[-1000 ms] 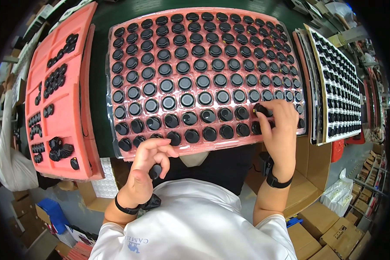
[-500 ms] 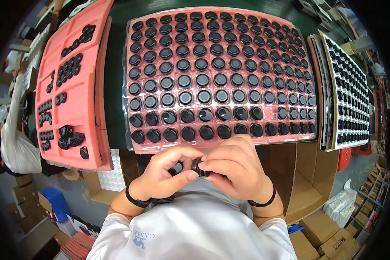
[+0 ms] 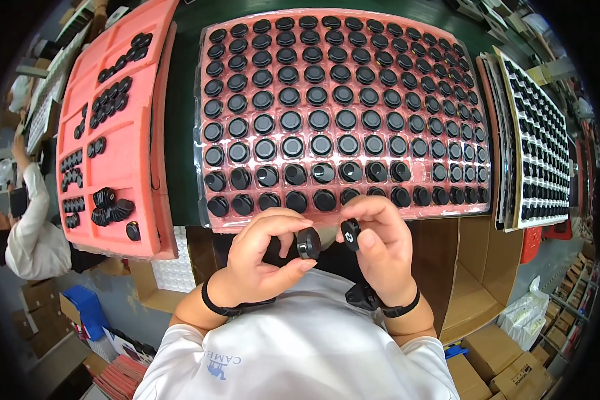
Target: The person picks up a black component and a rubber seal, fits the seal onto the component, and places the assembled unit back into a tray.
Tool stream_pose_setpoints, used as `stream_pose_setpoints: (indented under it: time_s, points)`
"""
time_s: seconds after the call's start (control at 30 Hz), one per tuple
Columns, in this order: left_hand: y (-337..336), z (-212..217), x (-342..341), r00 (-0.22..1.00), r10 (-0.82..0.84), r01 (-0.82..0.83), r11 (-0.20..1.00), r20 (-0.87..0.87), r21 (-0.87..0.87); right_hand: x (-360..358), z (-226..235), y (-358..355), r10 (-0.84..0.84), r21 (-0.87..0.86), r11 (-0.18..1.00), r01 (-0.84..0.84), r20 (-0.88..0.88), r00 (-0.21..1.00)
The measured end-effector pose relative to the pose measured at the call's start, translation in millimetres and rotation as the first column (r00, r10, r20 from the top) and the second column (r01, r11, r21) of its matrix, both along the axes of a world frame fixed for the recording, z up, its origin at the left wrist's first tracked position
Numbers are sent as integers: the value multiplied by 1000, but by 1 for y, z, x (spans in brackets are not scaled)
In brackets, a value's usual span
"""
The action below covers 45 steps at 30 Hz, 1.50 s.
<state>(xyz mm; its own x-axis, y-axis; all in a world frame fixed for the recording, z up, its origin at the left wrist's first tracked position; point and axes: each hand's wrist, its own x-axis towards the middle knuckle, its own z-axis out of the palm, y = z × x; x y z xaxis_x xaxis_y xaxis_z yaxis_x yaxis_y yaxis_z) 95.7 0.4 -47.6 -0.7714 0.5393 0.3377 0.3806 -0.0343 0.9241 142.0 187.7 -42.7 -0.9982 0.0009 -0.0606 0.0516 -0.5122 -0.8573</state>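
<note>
My left hand [image 3: 263,253] pinches a short black cylinder [image 3: 308,243] between thumb and fingers, its side turned partly toward me. Close by on the right, my right hand [image 3: 383,247] grips a black round cap [image 3: 350,235] with a white mark on its face. The two pieces are apart, with a small gap between them. Just beyond my hands lies a pink tray with clear plastic pockets [image 3: 419,175], filled with rows of black round pieces [image 3: 319,119]. Pink shows through one pocket in the second row from the near edge.
Left of the tray, a pink foam board [image 3: 107,183] carries groups of black parts. A stack topped by a white tray [image 3: 519,193] of black pieces stands at right. Open cardboard boxes [image 3: 477,287] sit below the table edge. Another person [image 3: 30,233] is at far left.
My hands have moved apart, and what was one black assembly between them is now two separate pieces, one in each hand. The person at far left has shifted posture.
</note>
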Motion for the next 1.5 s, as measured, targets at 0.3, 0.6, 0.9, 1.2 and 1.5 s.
stream_pose_setpoints:
  time_s: [0.3,0.6,0.9,1.2,1.5]
  points:
    - [6,3,0,982,34,-39,999,-186,-28,-7,-7,-3,134,586,796,151,-414,900]
    - [5,3,1,986,-11,9,1000,-169,-12,-5,-8,-12,102,318,948,-12,-269,958]
    - [3,4,0,988,-17,18,1000,-151,7,-7,-3,-19,66,229,973,2,-286,956]
    - [0,3,4,993,-29,27,999,-114,-18,-8,-6,-18,55,34,998,-48,-264,963]
    - [-2,4,3,997,-11,13,1000,-79,14,-6,-2,-16,-17,162,985,53,-219,976]
